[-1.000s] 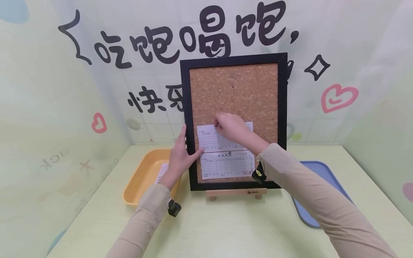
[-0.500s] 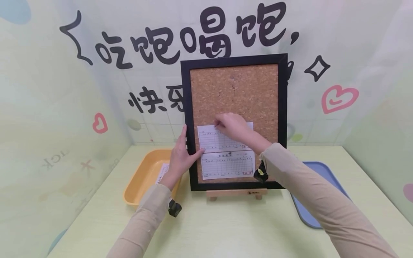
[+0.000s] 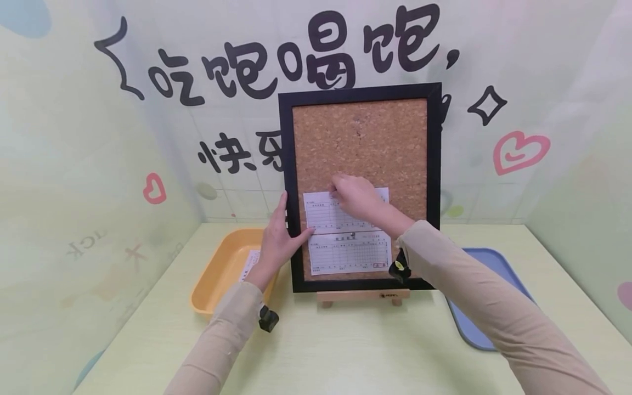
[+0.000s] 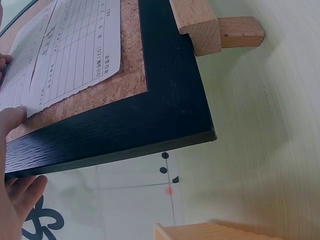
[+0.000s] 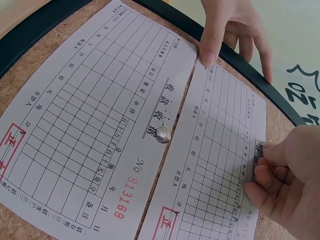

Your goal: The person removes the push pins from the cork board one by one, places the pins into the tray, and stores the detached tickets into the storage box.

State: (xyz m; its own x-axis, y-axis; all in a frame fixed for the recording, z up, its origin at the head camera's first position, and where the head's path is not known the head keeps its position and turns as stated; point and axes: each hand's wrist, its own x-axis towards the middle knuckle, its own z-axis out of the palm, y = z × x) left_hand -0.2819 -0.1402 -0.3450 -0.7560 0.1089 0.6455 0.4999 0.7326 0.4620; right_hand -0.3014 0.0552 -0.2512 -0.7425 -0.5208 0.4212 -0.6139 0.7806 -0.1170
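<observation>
A cork board (image 3: 365, 142) in a black frame stands upright, with two printed slips on it, one above the other. The lower slip (image 3: 345, 260) has a silver pushpin (image 5: 163, 134) at its top edge. My left hand (image 3: 279, 238) grips the frame's left side, thumb on the upper slip's lower left corner, fingers behind the frame in the left wrist view. At the top edge of the upper slip (image 3: 318, 215), my right hand (image 3: 359, 196) pinches a small silver pin (image 5: 259, 148) against the paper.
Left of the board is an orange tray (image 3: 217, 274) with a paper slip (image 3: 250, 263) in it. A blue tray (image 3: 474, 323) lies to the right, partly behind the right forearm. A wooden stand (image 3: 362, 297) holds up the board.
Both hands stay in nearly the same place. The right hand's fingers have shifted very slightly at the upper slip's top edge.
</observation>
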